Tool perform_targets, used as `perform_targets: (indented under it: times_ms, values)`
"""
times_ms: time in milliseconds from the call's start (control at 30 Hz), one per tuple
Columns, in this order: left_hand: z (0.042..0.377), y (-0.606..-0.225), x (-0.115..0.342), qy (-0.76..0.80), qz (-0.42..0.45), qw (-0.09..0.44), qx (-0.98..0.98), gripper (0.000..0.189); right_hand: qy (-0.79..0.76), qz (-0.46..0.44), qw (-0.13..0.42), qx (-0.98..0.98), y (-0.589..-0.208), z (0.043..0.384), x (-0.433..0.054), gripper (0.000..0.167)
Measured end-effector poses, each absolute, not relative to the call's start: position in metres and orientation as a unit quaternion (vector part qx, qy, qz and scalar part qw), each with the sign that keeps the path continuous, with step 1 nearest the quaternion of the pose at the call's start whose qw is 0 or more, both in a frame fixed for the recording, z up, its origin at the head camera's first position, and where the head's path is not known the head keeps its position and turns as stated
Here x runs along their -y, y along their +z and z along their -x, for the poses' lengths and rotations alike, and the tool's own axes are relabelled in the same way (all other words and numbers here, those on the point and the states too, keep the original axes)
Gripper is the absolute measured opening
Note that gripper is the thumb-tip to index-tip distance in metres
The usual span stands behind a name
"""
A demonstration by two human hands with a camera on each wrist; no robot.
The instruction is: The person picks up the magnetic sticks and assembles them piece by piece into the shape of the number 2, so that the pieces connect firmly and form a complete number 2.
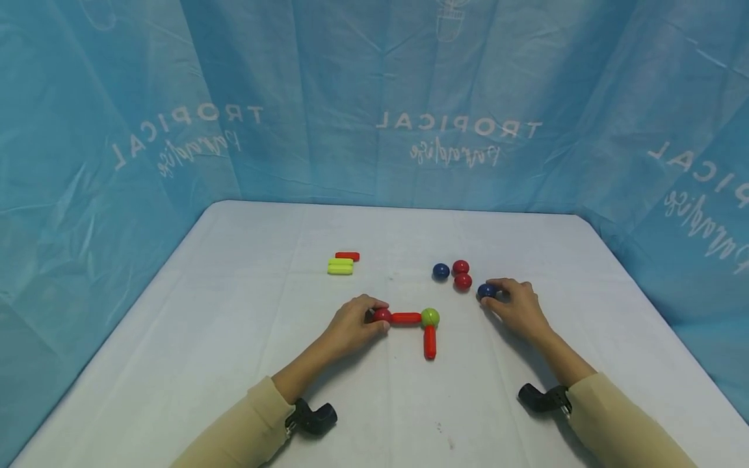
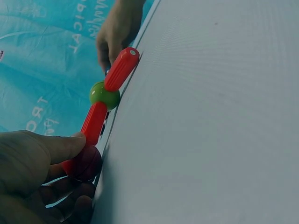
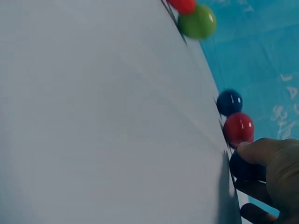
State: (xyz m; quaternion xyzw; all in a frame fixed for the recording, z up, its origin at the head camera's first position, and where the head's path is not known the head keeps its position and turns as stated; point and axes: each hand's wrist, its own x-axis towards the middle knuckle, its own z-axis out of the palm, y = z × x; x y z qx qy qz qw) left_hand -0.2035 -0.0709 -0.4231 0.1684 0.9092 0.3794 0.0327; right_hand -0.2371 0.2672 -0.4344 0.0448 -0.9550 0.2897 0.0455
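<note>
- Blue printed curtain (image 1: 328, 78), lettering reversed, behind a white-covered table (image 1: 234, 325).
- Left grip (image 1: 354, 323): thumb and fingers clamped on a red ball (image 1: 383, 315), mid-table; apparently to steady what is joined to it.
- Right grip (image 1: 517, 305): thumb and fingers clamped on a blue ball (image 1: 485, 292), toward the table's right edge; pinched at its sides, probably because it could roll.
- Red rod (image 1: 406, 318), one: runs from the held ball toward the right edge, into a green ball (image 1: 430, 317).
- Second red rod (image 1: 430, 342): from the green ball toward the near edge, square to the first.
- Loose, toward the far edge: second blue ball (image 1: 441, 272), just beside two red balls (image 1: 463, 281) that touch; seemingly grouped by shape.
- Loose, nearer the left edge: two yellow-green rods (image 1: 339, 270) side by side, third red rod (image 1: 348, 257) just beyond; likely laid parallel for tidiness.
</note>
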Motion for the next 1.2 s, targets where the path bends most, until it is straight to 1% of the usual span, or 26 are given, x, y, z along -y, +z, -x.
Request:
perform_targets:
  times_ms: [167,333,467,633,767,933,1200]
  values:
    - [0.203,-0.422,0.071,0.378,-0.17,0.034,-0.91,0.037,0.302,-0.058,0.052,0.95,-0.436,0.202,-0.262,0.047]
    - [0.202,-0.422,0.071,0.377,-0.168,0.035,-0.91,0.036,0.322,-0.068,0.049,0.943,-0.437,0.17,-0.247,0.042]
    - [0.203,-0.422,0.07,0.383,-0.163,0.031,-0.909,0.035,0.336,-0.09,0.043,0.937,-0.437,0.151,-0.23,0.039]
    - [0.204,-0.423,0.07,0.383,-0.164,0.028,-0.909,0.035,0.348,-0.115,0.02,0.93,-0.439,0.133,-0.211,0.038]
    - [0.204,-0.424,0.07,0.385,-0.168,0.029,-0.907,0.035,0.363,-0.148,0.012,0.92,-0.441,0.124,-0.199,0.043]
    - [0.204,-0.424,0.07,0.385,-0.166,0.027,-0.907,0.035,0.373,-0.17,0.019,0.912,-0.442,0.121,-0.186,0.044]
    - [0.203,-0.422,0.069,0.383,-0.168,0.024,-0.908,0.035,0.364,-0.189,0.074,0.909,-0.444,0.122,-0.177,0.04]
